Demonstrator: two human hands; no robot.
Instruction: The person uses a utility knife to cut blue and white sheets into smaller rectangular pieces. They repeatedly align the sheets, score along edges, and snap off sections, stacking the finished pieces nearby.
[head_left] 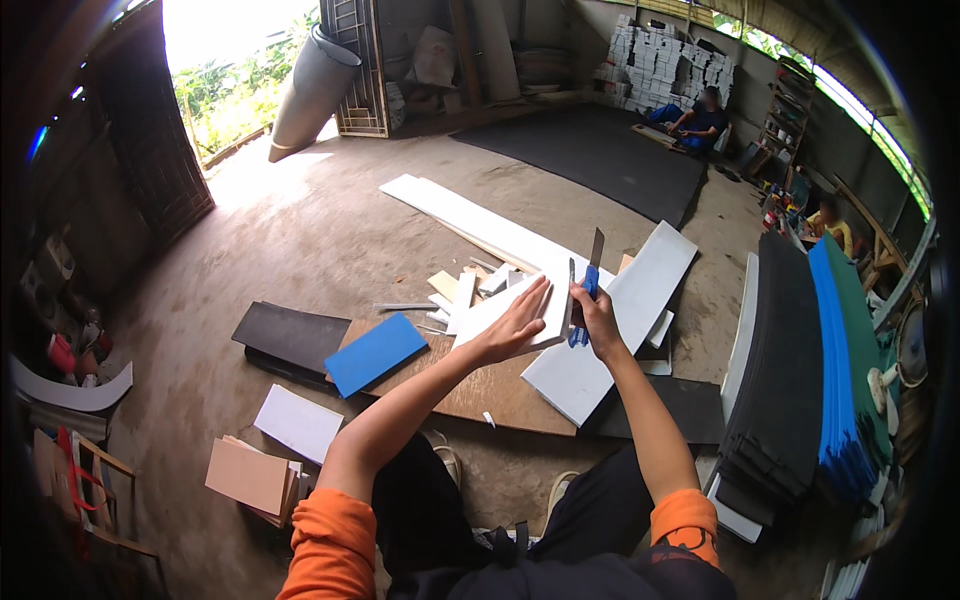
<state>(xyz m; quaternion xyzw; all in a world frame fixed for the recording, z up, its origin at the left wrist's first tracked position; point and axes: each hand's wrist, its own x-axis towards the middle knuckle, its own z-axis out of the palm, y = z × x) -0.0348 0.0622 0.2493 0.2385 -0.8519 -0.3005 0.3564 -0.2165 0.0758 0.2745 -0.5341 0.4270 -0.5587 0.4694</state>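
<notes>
My left hand (pixel 520 322) lies with its fingers stretched flat on a white foam-like piece (pixel 558 308), tilted up in front of me. Just right of it, my right hand (pixel 598 318) is closed round a blue-handled cutter knife (pixel 590 282), its long blade pointing up and away. A second thin dark strip stands beside the blade; I cannot make out what it is. Below both hands are a brown wooden board (pixel 470 395) and a long white sheet (pixel 615 325) lying slantwise. Several white and tan offcuts (pixel 465 295) lie beyond my left hand.
A blue sheet (pixel 376 354) and black sheets (pixel 290 333) lie at the left, near stacked tan pieces (pixel 250 475). Tall black (pixel 770 370) and blue sheets (pixel 840 370) stand at the right. Another person (pixel 700 122) sits by a dark mat (pixel 600 150); someone else sits at the far right.
</notes>
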